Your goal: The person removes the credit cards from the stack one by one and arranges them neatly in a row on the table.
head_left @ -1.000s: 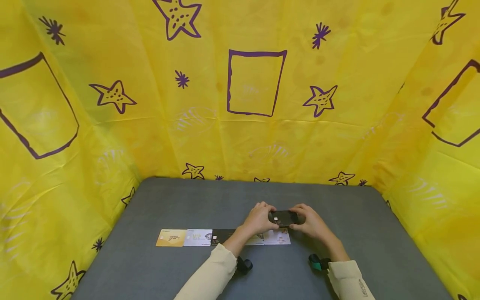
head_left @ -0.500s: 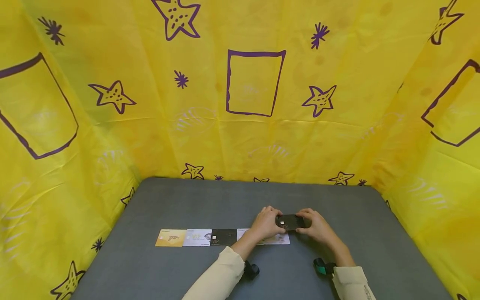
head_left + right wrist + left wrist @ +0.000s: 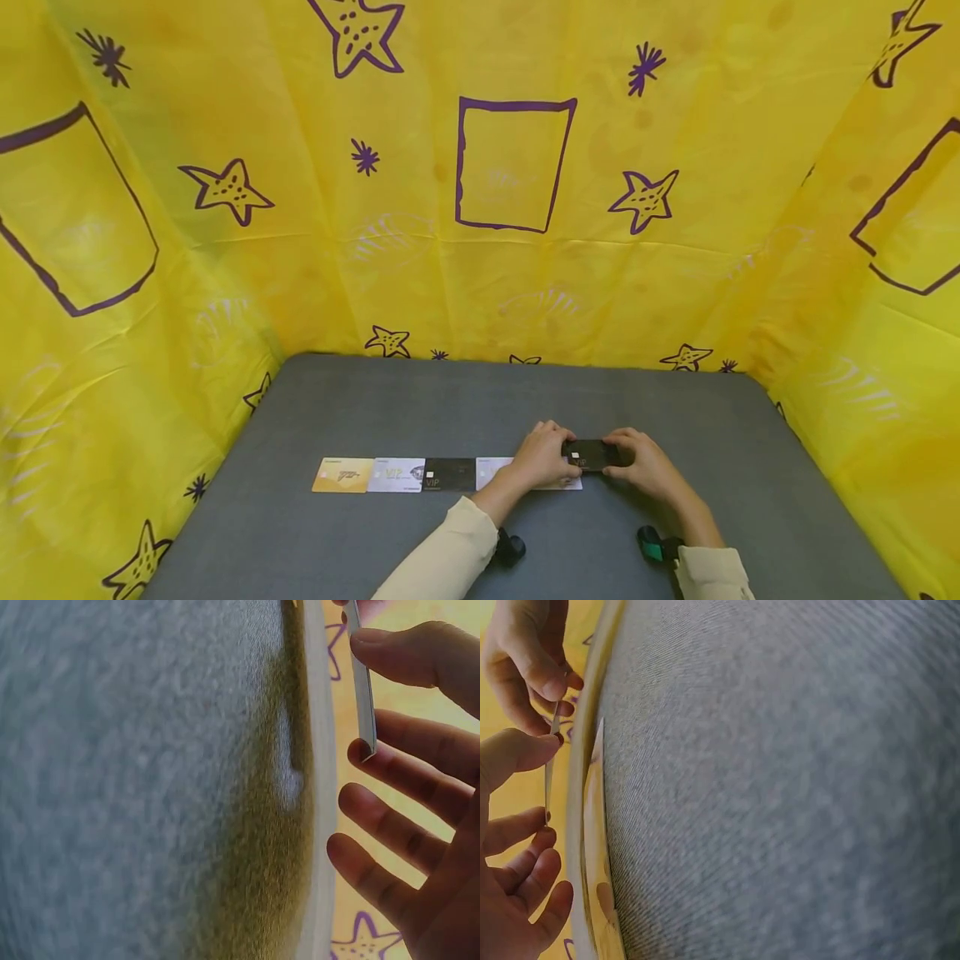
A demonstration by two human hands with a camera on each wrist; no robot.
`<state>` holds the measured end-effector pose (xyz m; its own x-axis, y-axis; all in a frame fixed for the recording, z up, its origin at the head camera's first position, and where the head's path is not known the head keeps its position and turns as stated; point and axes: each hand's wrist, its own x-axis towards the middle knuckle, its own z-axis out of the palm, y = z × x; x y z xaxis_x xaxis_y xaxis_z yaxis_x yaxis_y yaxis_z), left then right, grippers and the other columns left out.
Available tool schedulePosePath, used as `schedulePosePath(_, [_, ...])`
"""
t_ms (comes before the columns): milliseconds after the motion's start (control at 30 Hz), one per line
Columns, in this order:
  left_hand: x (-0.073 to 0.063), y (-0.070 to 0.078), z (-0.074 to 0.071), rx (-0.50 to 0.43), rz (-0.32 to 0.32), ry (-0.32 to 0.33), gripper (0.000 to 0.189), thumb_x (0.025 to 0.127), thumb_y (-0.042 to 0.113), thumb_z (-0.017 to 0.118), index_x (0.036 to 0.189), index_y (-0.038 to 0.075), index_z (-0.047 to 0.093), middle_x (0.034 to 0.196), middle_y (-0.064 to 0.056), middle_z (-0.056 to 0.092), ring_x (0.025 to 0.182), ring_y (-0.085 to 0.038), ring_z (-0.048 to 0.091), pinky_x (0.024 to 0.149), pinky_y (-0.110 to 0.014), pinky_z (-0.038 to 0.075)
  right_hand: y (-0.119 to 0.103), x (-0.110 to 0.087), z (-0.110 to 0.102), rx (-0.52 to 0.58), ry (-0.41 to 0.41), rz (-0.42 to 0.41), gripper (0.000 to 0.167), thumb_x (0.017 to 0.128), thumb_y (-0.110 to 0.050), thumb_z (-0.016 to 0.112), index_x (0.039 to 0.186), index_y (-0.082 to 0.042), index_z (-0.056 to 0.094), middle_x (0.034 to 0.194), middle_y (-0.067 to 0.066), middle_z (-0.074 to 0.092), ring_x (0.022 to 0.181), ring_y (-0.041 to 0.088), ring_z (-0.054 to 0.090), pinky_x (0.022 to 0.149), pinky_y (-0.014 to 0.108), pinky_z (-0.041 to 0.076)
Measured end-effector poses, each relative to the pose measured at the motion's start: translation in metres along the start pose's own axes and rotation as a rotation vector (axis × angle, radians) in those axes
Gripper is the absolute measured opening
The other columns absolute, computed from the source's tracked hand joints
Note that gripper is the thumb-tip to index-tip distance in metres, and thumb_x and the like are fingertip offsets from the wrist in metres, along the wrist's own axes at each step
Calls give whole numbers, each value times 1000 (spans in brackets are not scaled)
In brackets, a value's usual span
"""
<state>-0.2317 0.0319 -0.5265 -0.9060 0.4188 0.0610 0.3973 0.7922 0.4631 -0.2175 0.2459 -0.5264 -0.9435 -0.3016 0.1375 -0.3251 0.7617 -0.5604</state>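
Note:
A black card (image 3: pixel 592 455) marked VIP is held flat between both hands, close over the right end of a row of cards. My left hand (image 3: pixel 546 457) pinches its left edge between thumb and fingers. At the opposite edge, my right hand (image 3: pixel 641 462) pinches it the same way. Both wrist views show the held card (image 3: pixel 364 697) edge-on, raised above the table. The row runs from a gold card (image 3: pixel 341 476) through a white VIP card (image 3: pixel 397 475) and another black VIP card (image 3: pixel 450 475) to lighter cards, which my left hand and forearm partly cover.
The grey table (image 3: pixel 360 550) lies under everything. A yellow cloth (image 3: pixel 510 283) with starfish drawings encloses its back and sides. Black straps, such as the right wrist's strap (image 3: pixel 658 546), hang at both wrists below pale sleeves.
Both hands have moved right and nearer to the person, carrying the black card with them. The row of cards has stayed in place, and its middle is less covered.

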Motion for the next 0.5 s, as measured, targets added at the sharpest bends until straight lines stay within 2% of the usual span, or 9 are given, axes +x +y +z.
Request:
schedulePosePath(233, [1,3,4,42,35,-3,51,72,36,81,118,17,69,106,0,62,96,-15,52,79,-25,42,5,-3,-2,-6,-14,-9,41,74,-17,82,109,-1,70,113,13,65,107,36,59,91,55,45])
schedulePosePath(500, [-2,6,8,63,20,-16,52,70,38,82,116,20,69,103,3,62,94,-13,49,74,-24,32,12,-5,-2,-34,-33,-35,40,71,-18,84,106,-3,71,111,9,66,102,31,61,87,47,48])
